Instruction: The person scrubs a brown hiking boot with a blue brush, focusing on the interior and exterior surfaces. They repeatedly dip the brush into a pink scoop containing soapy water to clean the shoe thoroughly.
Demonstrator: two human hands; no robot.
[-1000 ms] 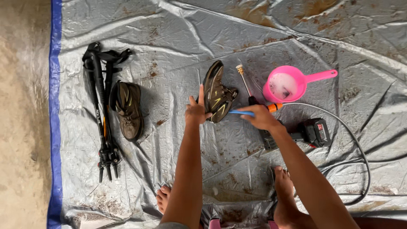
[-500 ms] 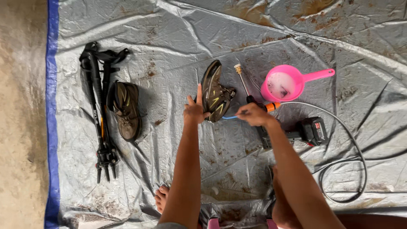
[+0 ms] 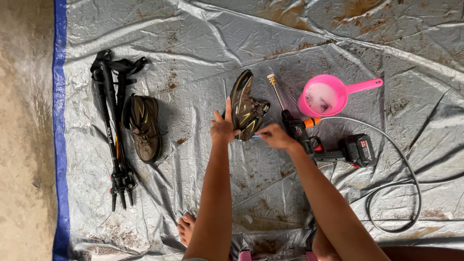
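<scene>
The shoe (image 3: 246, 107) is brown with yellow stripes, tipped on its side on the gray tarp (image 3: 217, 38). My left hand (image 3: 223, 128) grips its near left edge. My right hand (image 3: 274, 136) pinches a thin blue brush (image 3: 254, 136) against it.

Tarp (image 3: 193, 43) covers the floor, bare floor (image 3: 24, 121) along its left edge. Trekking poles (image 3: 113, 130) lie far left, second shoe (image 3: 144, 126) just beside them on the right. Centre: held shoe (image 3: 245, 105) between left hand (image 3: 223, 126) and right hand (image 3: 273, 136). Spray gun (image 3: 309, 140) right of it, scoop (image 3: 331, 94) behind, hose (image 3: 401, 169) looping right.
</scene>
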